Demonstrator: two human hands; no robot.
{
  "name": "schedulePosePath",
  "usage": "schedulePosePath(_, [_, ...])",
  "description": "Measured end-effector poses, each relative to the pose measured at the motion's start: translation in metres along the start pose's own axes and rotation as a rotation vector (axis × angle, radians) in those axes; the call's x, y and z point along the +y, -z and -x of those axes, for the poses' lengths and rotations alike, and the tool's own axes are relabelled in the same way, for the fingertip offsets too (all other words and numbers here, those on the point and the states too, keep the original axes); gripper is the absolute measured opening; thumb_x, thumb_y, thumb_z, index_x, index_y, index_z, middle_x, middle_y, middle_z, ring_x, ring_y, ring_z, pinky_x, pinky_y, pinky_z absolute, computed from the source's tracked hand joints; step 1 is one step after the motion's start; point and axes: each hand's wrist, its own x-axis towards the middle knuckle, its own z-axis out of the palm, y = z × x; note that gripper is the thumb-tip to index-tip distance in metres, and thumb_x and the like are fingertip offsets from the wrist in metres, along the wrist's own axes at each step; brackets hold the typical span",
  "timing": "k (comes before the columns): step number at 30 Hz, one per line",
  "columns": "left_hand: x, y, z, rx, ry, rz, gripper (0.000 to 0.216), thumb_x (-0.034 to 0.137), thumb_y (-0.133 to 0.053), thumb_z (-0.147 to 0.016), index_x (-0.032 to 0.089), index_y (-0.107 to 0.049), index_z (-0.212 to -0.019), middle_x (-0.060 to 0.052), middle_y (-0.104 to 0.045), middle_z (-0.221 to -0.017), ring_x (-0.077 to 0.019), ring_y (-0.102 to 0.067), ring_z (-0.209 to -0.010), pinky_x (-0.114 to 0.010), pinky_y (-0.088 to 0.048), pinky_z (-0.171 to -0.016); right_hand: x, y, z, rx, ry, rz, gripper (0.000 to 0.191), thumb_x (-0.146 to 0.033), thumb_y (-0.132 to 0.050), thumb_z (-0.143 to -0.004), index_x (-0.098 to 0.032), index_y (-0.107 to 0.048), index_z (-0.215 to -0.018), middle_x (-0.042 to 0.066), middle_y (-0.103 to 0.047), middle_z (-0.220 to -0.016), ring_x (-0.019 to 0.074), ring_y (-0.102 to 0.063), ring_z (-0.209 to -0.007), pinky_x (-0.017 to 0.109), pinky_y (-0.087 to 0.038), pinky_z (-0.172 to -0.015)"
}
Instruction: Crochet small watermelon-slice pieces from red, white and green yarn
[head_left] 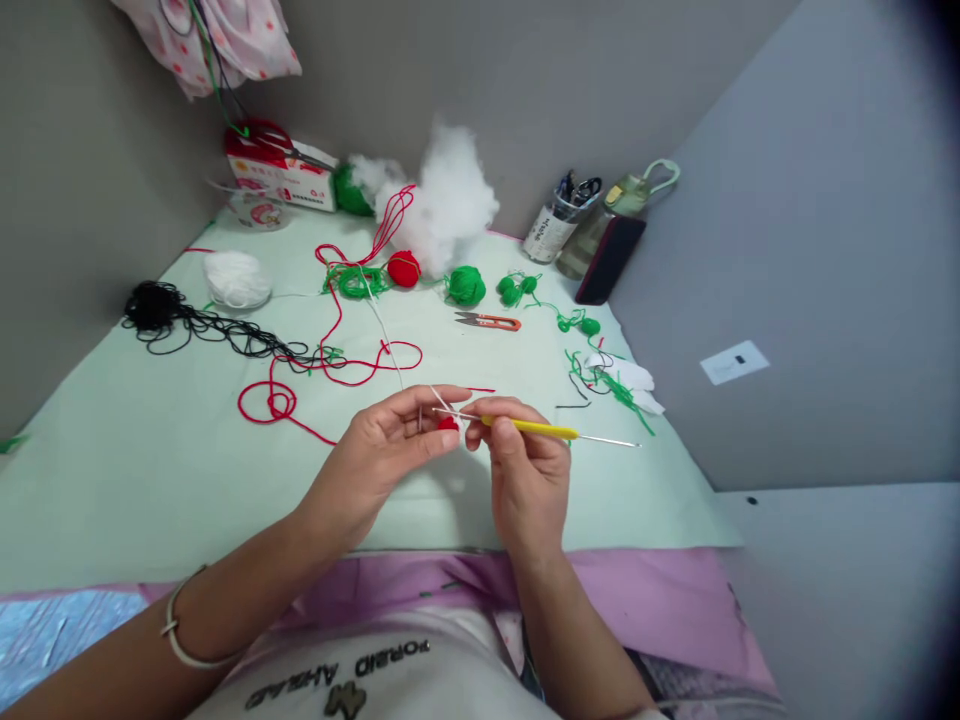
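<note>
Centrally, left hand (390,440) pinches red piece (448,424), right hand (517,455) grips crochet hook (540,429), mat (150,470) edges distant.

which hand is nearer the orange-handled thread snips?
Right. The right hand, holding the yellow crochet hook, sits just below the orange-handled thread snips; the left hand is farther down-left.

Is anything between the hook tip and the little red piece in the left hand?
Nothing visible: the crochet hook in the right hand points straight at the red piece pinched in the left hand.
</note>
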Motion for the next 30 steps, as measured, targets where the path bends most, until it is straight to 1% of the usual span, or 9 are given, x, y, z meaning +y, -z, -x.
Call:
schedulePosePath(4, [0.005, 0.002, -0.003, -0.026, -0.011, -0.069, 0.036, 0.028, -0.088, -0.082, 0.033, -0.081, -0.116, 0.001, -0.077, -0.096, -0.0141, -0.069, -0.093, -0.025, -0.053, -0.090, -0.005, -0.003, -0.006, -0.004, 0.020, 0.063, 0.013, -0.033, -0.069, -0.098, -0.027, -0.082, -0.098, 0.003, -0.076, -0.094, 0.0149, -0.065, -0.076, 0.031, -0.054, -0.071])
schedulePosePath(7, [0.016, 0.003, -0.013, -0.032, -0.079, -0.165, 0.037, 0.028, -0.088, -0.080, 0.031, -0.080, -0.116, 0.003, -0.072, -0.089, -0.0129, -0.065, -0.088, -0.024, -0.053, -0.087, -0.012, -0.007, -0.021, -0.033, 0.082, 0.162, 0.011, -0.032, -0.072, -0.095, -0.027, -0.082, -0.093, 0.003, -0.076, -0.089, 0.0170, -0.067, -0.081, 0.032, -0.056, -0.074])
schedulePosePath(9, [0.023, 0.004, -0.023, -0.032, -0.097, -0.191, 0.041, 0.027, -0.088, -0.078, 0.029, -0.079, -0.118, 0.002, -0.071, -0.092, -0.0138, -0.065, -0.089, -0.025, -0.053, -0.087, -0.015, -0.009, -0.035, -0.065, 0.090, 0.183, 0.007, -0.028, -0.076, -0.091, -0.027, -0.082, -0.090, 0.003, -0.076, -0.091, 0.0175, -0.068, -0.085, 0.033, -0.058, -0.077])
schedulePosePath(13, [0.034, 0.010, -0.045, -0.029, -0.082, -0.200, 0.052, 0.027, -0.091, -0.075, 0.027, -0.075, -0.125, 0.000, -0.072, -0.100, -0.0137, -0.065, -0.089, -0.025, -0.053, -0.084, -0.016, -0.010, -0.066, -0.144, -0.040, 0.070, 0.004, -0.025, -0.082, -0.083, -0.026, -0.082, -0.087, 0.002, -0.076, -0.092, 0.0157, -0.070, -0.079, 0.030, -0.059, -0.073])
schedulePosePath(18, [0.033, 0.023, -0.064, -0.035, -0.008, -0.189, 0.051, 0.030, -0.090, -0.077, 0.025, -0.075, -0.125, 0.002, -0.070, -0.089, -0.0109, -0.064, -0.081, -0.023, -0.050, -0.081, -0.007, -0.010, -0.090, -0.183, -0.155, -0.035, 0.008, -0.027, -0.085, -0.079, -0.025, -0.080, -0.085, -0.002, -0.073, -0.078, 0.0123, -0.067, -0.065, 0.027, -0.058, -0.065])
schedulePosePath(22, [0.030, 0.025, -0.069, 0.033, 0.021, -0.113, 0.052, 0.029, -0.092, -0.075, 0.023, -0.075, -0.124, 0.001, -0.073, -0.087, -0.0104, -0.064, -0.077, -0.022, -0.051, -0.076, 0.000, -0.009, -0.095, -0.167, -0.176, 0.012, 0.012, -0.032, -0.087, -0.078, -0.024, -0.080, -0.084, -0.002, -0.074, -0.083, 0.0114, -0.067, -0.068, 0.027, -0.058, -0.068])
schedulePosePath(25, [0.031, 0.025, -0.070, 0.072, 0.044, -0.068, 0.053, 0.030, -0.093, -0.074, 0.020, -0.074, -0.123, 0.001, -0.072, -0.079, -0.0099, -0.062, -0.068, -0.020, -0.049, -0.065, 0.001, -0.008, -0.095, -0.197, -0.238, 0.055, 0.017, -0.034, -0.089, -0.075, -0.023, -0.081, -0.085, -0.001, -0.074, -0.082, 0.0125, -0.068, -0.071, 0.027, -0.057, -0.071])
schedulePosePath(27, [0.032, 0.027, -0.071, 0.064, 0.083, -0.035, 0.053, 0.031, -0.093, -0.074, 0.019, -0.075, -0.122, 0.002, -0.071, -0.071, -0.0091, -0.059, -0.061, -0.019, -0.046, -0.058, 0.004, -0.008, -0.095, -0.191, -0.302, 0.030, 0.019, -0.034, -0.091, -0.074, -0.023, -0.080, -0.084, -0.001, -0.074, -0.078, 0.0122, -0.068, -0.071, 0.026, -0.056, -0.071])
schedulePosePath(30, [0.033, 0.033, -0.073, -0.008, 0.165, 0.047, 0.050, 0.032, -0.094, -0.073, 0.019, -0.077, -0.119, 0.003, -0.066, -0.060, -0.0078, -0.057, -0.056, -0.016, -0.043, -0.054, 0.010, -0.008, -0.097, -0.184, -0.446, -0.140, 0.023, -0.034, -0.092, -0.071, -0.022, -0.078, -0.084, -0.003, -0.072, -0.068, 0.0109, -0.065, -0.065, 0.024, -0.055, -0.068])
